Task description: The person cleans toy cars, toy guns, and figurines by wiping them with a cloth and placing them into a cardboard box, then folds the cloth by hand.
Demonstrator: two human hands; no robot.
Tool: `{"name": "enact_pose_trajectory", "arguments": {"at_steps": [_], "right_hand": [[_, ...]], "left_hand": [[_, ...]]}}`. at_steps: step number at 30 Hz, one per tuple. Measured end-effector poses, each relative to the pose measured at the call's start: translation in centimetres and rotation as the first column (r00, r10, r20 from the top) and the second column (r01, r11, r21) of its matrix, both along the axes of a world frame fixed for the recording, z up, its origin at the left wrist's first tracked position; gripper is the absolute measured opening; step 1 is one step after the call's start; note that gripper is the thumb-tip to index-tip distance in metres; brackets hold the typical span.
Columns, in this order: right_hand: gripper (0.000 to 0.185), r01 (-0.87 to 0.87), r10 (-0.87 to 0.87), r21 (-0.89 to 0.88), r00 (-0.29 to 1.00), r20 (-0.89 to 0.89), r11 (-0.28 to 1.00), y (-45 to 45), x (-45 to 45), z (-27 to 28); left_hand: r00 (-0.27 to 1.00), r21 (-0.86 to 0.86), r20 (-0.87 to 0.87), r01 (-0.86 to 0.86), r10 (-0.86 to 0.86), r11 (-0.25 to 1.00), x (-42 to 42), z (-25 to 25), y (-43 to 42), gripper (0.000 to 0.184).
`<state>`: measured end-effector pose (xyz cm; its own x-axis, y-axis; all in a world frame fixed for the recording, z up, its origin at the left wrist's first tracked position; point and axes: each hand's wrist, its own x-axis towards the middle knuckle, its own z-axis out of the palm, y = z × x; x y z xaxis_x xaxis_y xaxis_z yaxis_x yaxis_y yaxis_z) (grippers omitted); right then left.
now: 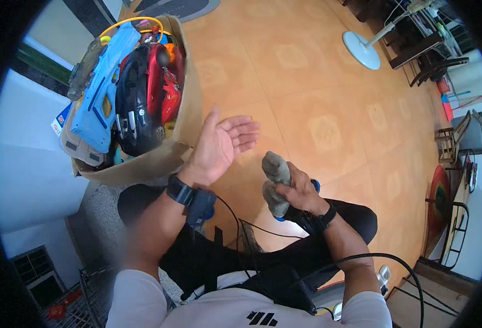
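My right hand [302, 191] is closed round a grey cloth bundle [276, 168], whose two rounded ends stick out on its left side. Palm up and with its fingers stretched out, my left hand [223, 143] holds nothing. It is beside the right edge of a cardboard box [189, 104], apart from the bundle. Toys fill the box: a blue toy gun [96, 95], a black and red toy car [138, 104] and several smaller pieces. What my right palm covers is hidden.
A fan with a round white base [361, 50] stands on the tiled floor [312, 104] at the upper right. Wooden furniture lines the right side. Black cables [383, 255] cross my lap. A metal rack is at the lower left.
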<state>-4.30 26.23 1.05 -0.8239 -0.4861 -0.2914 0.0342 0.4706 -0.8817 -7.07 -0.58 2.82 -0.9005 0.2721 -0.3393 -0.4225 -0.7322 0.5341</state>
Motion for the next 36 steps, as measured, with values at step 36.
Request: {"name": "enact_pose_trajectory", "arguments": {"at_steps": [36], "right_hand": [[0.039, -0.137, 0.138, -0.054, 0.990, 0.019, 0.989, 0.6, 0.9, -4.0]], "left_hand": [[0.917, -0.633, -0.371, -0.134, -0.147, 0.762, 2.8, 3.8, 0.9, 0.017]]}}
